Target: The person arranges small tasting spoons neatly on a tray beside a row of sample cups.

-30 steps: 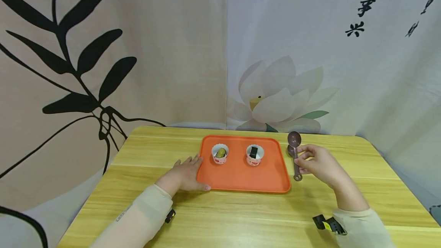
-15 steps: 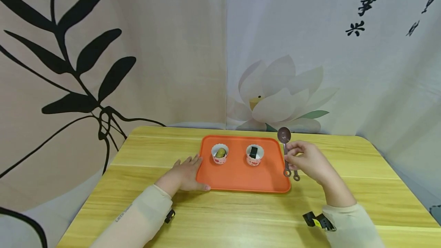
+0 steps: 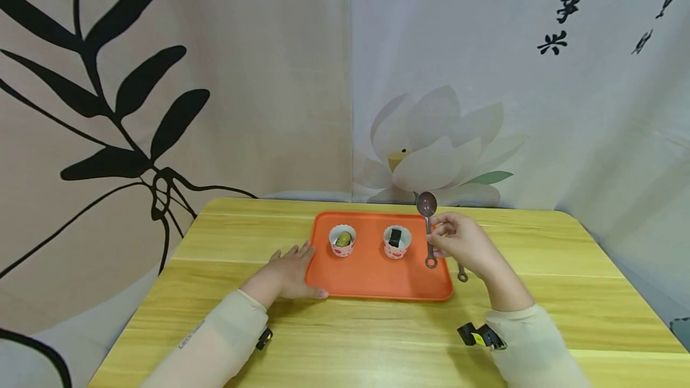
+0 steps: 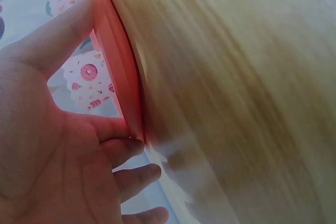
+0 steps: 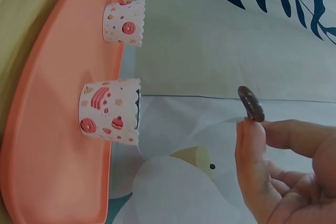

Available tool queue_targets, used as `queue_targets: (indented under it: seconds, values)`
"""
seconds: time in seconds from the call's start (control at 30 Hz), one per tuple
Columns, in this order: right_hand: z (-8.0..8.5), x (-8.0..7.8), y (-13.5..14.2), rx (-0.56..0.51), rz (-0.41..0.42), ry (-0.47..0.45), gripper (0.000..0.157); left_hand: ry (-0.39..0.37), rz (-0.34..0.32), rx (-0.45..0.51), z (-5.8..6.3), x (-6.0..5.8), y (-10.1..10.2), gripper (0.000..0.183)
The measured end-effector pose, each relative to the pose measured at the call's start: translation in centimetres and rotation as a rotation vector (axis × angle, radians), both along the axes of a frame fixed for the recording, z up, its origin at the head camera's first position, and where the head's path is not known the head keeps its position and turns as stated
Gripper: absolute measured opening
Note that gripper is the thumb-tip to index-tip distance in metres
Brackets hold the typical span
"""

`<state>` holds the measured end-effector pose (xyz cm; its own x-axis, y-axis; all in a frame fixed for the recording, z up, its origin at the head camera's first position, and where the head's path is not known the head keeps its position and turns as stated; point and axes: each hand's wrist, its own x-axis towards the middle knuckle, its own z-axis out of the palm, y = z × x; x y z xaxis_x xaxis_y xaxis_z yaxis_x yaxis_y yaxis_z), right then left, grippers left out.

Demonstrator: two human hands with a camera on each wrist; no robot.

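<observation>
My right hand (image 3: 466,243) pinches a brown measuring spoon (image 3: 426,203) by its handle between thumb and fingers, bowl upward, above the right side of an orange tray (image 3: 377,283). In the right wrist view the spoon's handle end (image 5: 252,104) pokes up past the fingertips. My left hand (image 3: 291,274) rests at the tray's left edge, fingers spread and straight, the thumb along the front corner. On the tray stand two patterned paper cups. The left cup (image 3: 342,251) holds a greenish piece, and the right cup (image 3: 396,252) a black-and-white piece.
A second brown spoon (image 3: 462,275) lies on the wooden table (image 3: 377,340) right of the tray, mostly hidden behind my right hand. Behind the table hangs a printed curtain (image 3: 280,76). Black bands with small devices sit at both wrists.
My right hand has lifted one measuring spoon and carried it leftward from beside the tray to over its right side. The other spoon stays on the table. My left hand has not moved.
</observation>
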<state>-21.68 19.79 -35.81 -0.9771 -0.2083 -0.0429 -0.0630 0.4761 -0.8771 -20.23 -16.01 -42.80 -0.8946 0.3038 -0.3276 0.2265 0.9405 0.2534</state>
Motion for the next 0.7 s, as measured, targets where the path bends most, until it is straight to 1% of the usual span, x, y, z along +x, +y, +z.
queue_targets:
  seconds: [0.27, 0.47, 0.7]
  values:
    - [-0.3, -0.5, -1.6, 0.004, 0.005, 0.002, 0.036, -0.007, 0.003, 0.01, 0.2, 0.1, 0.1, 0.113]
    - [-0.6, -0.9, -2.8, -0.022, 0.011, -0.015, 0.034, -0.003, -0.003, 0.01, 0.2, 0.1, 0.1, 0.113]
    - [-1.1, -1.5, -3.9, -0.065, 0.041, -0.026, 0.031, -0.004, -0.002, 0.01, 0.2, 0.2, 0.1, 0.113]
